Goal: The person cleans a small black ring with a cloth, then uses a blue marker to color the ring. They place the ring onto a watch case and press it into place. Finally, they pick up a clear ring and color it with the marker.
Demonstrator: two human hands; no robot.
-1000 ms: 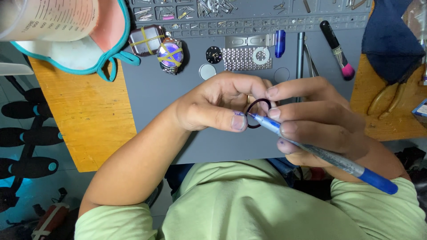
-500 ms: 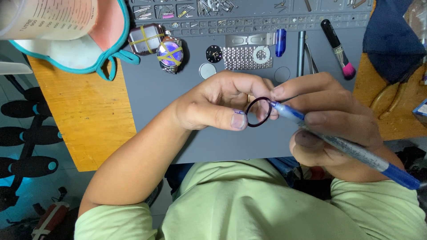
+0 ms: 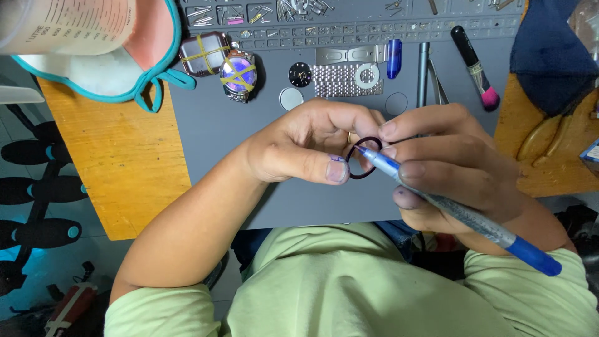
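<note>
My left hand (image 3: pixel 309 146) pinches a thin dark ring (image 3: pixel 357 172) between thumb and fingers, held just above the grey work mat (image 3: pixel 212 143). My right hand (image 3: pixel 455 165) grips a blue marker pen (image 3: pixel 462 215) like a pencil. Its tip touches the upper right of the ring. The two hands meet at the ring, over the middle of the mat.
On the mat's far side lie a watch case with yellow bands (image 3: pixel 238 75), a square case (image 3: pixel 203 54), a small black dial (image 3: pixel 300 74), a metal bracelet (image 3: pixel 346 80), a blue capsule (image 3: pixel 394 58), tweezers (image 3: pixel 424 72) and a pink-tipped brush (image 3: pixel 474 65). A measuring jug (image 3: pixel 62 25) sits top left on the wooden bench (image 3: pixel 118 162).
The right hand has shifted the pen: its tip slid slightly along the ring, and the pen's rear end swung out and back. The left hand has kept the ring almost still.
</note>
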